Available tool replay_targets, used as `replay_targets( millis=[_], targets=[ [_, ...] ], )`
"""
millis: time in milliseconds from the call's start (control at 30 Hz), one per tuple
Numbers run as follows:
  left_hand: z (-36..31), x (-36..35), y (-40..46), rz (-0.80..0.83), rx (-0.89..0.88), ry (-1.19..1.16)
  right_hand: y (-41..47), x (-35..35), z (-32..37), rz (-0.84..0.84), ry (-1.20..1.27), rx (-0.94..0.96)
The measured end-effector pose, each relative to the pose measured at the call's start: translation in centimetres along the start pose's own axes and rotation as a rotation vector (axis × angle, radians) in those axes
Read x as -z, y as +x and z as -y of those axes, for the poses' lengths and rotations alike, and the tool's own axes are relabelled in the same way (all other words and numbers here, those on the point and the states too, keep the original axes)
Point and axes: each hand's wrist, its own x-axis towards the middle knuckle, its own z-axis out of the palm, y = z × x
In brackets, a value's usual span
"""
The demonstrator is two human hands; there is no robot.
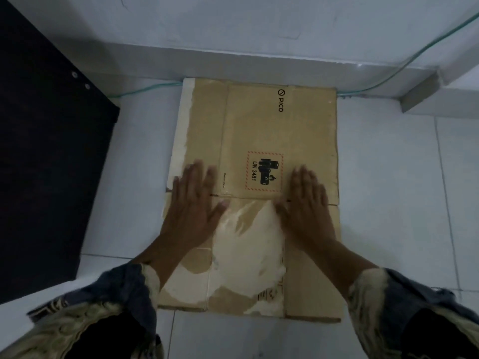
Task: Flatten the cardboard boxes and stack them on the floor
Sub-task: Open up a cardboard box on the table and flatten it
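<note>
White tiled floor [388,177] under flattened cardboard box [280,130] (green cable [145,90] behind)

We see the flattened cardboard box [259,156] on the floor [388,177], wall [259,27] at twelve o'clock, panel [46,151] at nine, both hands upon it.

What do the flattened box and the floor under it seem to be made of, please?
The flattened box looks like brown corrugated cardboard, matte, with its outer paper torn away in pale patches. The floor appears to be glazed white tile, going by the thin grout lines and a faint sheen. Both hands, left hand and right hand, press flat on the box.
</note>
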Motion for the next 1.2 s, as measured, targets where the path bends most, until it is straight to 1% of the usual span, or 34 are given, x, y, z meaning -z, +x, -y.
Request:
replay_targets(
  millis=[33, 100, 200, 433, 500, 633, 733, 800, 900, 967, 1033, 1100, 1200],
  targets=[
    [0.0, -0.6, 0.0, 0.07, -0.04, 0.041, 0.1, -0.7, 0.4, 0.04, -0.012, 0.041],
    [0.2, -1.6, 0.2, 0.145, -0.03, 0.089, 0.3, -1.6, 0.8, 0.08, -0.034, 0.046],
    [0.2, -1.8, 0.6, 0.176, -0.018, 0.127, 0.7, -1.8, 0.8, 0.101, -0.068, 0.016],
    [-0.3, -0.6, 1.3, 0.316, 0.018, 0.141, 1.7, -0.9, 1.1, 0.255, -0.051, -0.018],
    [-0.3, -0.5, 1.2, 0.329, 0.017, 0.141, 1.7, -0.7, 1.2, 0.276, -0.051, -0.027],
    [-0.4, -0.6, 1.1, 0.301, 0.013, 0.115, 1.8, -0.3, 1.3, 0.294, -0.054, -0.025],
    [-0.6, 0.4, 1.3, 0.356, 0.027, 0.111, 1.9, 1.0, 0.7, 0.35, -0.027, 0.011],
    [-0.9, 3.0, 1.2, 0.377, 0.025, 0.086, 1.3, 3.1, 0.8, 0.367, 0.042, 0.002],
    [-2.2, 9.4, -0.2, 0.308, 0.102, -0.08, -1.4, 7.2, 2.2, 0.229, 0.165, -0.06],
    [-3.6, 14.8, -2.4, 0.262, 0.102, -0.115, -4.2, 11.0, 4.1, 0.228, 0.177, -0.063],
    [-5.4, 20.4, -5.3, 0.255, 0.081, -0.102, -7.1, 15.4, 6.4, 0.238, 0.165, -0.045],
    [-7.3, 26.5, -8.4, 0.245, 0.085, -0.124, -10.0, 21.1, 9.2, 0.242, 0.171, -0.037],
    [-11.1, 37.7, -13.4, 0.183, 0.097, -0.142, -14.3, 32.5, 13.4, 0.23, 0.189, -0.045]
  ],
)
